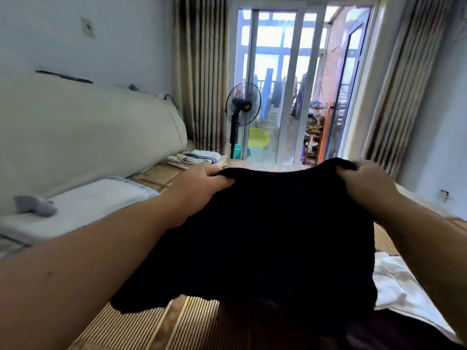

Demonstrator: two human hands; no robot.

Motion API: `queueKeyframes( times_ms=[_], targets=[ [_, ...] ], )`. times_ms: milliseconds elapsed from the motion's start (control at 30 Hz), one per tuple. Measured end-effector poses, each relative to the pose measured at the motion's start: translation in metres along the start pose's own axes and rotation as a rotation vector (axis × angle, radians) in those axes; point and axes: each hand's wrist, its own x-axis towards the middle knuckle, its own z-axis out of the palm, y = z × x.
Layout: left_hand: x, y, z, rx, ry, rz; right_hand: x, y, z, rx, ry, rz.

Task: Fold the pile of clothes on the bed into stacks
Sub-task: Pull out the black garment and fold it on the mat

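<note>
A black garment [265,236] hangs spread in the middle of the view, held up over the striped bed mat [141,324], its lower edge draping down to the mat at six o'clock. The left hand [202,188] pinches the top edge at ten o'clock of the garment, and the right hand [366,183] grips the top edge at two o'clock with curled fingers. A crumpled white cloth [394,281] lies on the bed at four o'clock. A small folded stack [197,157] sits at eleven o'clock near the cushioned headboard [88,137], a pillow [96,198] at nine o'clock. A standing fan [242,104] stands at twelve o'clock before the glass door [285,84].
</note>
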Motion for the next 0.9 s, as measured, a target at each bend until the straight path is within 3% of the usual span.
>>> queueKeyframes(
  times_ms=[33, 100, 167, 233, 500, 767, 900],
  targets=[
    [0.001, 0.001, -0.001, 0.012, -0.033, -0.027, -0.011, -0.004, 0.011, -0.106, -0.018, -0.09],
    [-0.001, -0.001, 0.004, 0.081, -0.143, -0.078, -0.043, -0.021, 0.035, 0.004, -0.226, -0.281],
    [-0.003, -0.006, 0.014, 0.245, -0.262, -0.054, -0.074, -0.044, 0.062, 0.109, -0.565, -0.303],
    [-0.006, -0.014, 0.021, 0.315, -0.292, 0.021, -0.087, -0.051, 0.092, -0.018, -0.703, -0.305],
    [-0.027, -0.069, 0.01, 0.635, -0.36, 0.072, -0.059, -0.033, 0.074, -0.055, -0.595, -0.311],
    [-0.013, -0.063, -0.013, 0.336, -0.106, -0.002, -0.034, -0.025, 0.04, -0.036, -0.416, -0.262],
    [-0.004, -0.049, -0.021, 0.215, 0.028, 0.047, -0.022, -0.019, 0.029, -0.19, -0.355, -0.313]
  ],
)
